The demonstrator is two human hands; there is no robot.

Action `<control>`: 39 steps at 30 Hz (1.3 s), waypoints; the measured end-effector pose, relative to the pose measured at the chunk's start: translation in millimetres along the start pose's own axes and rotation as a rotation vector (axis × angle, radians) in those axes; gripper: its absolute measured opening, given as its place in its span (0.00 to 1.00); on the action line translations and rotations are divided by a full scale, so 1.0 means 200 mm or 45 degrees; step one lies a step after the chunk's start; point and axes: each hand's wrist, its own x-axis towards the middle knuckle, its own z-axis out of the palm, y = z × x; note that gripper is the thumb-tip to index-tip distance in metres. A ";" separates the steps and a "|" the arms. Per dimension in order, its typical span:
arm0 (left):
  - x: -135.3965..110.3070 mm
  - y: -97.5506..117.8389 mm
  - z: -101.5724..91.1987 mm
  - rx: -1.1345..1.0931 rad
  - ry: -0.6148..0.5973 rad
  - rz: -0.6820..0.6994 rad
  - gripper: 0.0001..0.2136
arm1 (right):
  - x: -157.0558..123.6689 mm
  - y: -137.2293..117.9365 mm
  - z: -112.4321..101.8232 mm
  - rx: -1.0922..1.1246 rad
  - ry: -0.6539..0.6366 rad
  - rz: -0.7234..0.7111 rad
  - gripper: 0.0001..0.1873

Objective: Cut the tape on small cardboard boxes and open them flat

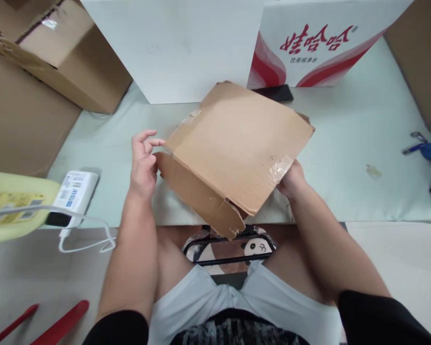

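A worn brown cardboard box [233, 143] with torn tape is tilted above the pale green table [345, 143], right in front of me. My right hand [290, 181] grips its lower right corner from underneath; the fingers are hidden behind the cardboard. My left hand [143, 160] is at the box's left edge, fingers spread and slightly curled, fingertips just touching the side flap.
Large cardboard boxes [57, 57] stand at the left and far right. White cartons [187, 48], one with red print [309, 43], stand behind, with a black phone [276, 93] at their base. A white power bank [75, 191] with cable lies left, a blue tool [429, 148] right.
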 end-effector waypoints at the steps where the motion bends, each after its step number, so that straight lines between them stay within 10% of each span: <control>1: 0.00 0.00 0.00 0.080 0.055 0.040 0.25 | 0.00 -0.01 0.01 0.042 0.043 0.030 0.25; 10: 0.00 -0.03 0.00 0.400 -0.041 -0.168 0.22 | 0.01 -0.03 0.01 0.222 0.200 0.103 0.21; 15: 0.02 -0.02 0.05 0.298 0.488 -0.129 0.30 | 0.01 -0.01 0.01 0.317 0.138 0.058 0.23; 18: 0.01 0.01 0.14 -0.036 0.671 -0.466 0.25 | 0.00 0.01 0.04 0.389 0.080 -0.038 0.23; 23: -0.03 0.09 0.28 -0.543 0.211 -0.920 0.24 | -0.02 0.05 0.09 0.336 -0.143 0.020 0.22; 33: 0.03 0.11 0.17 -0.390 0.358 -0.752 0.33 | -0.02 -0.14 -0.05 0.448 -0.361 0.116 0.22; 39: 0.03 0.06 0.06 -0.194 0.142 -0.679 0.36 | -0.02 -0.11 -0.09 0.046 -0.290 0.284 0.31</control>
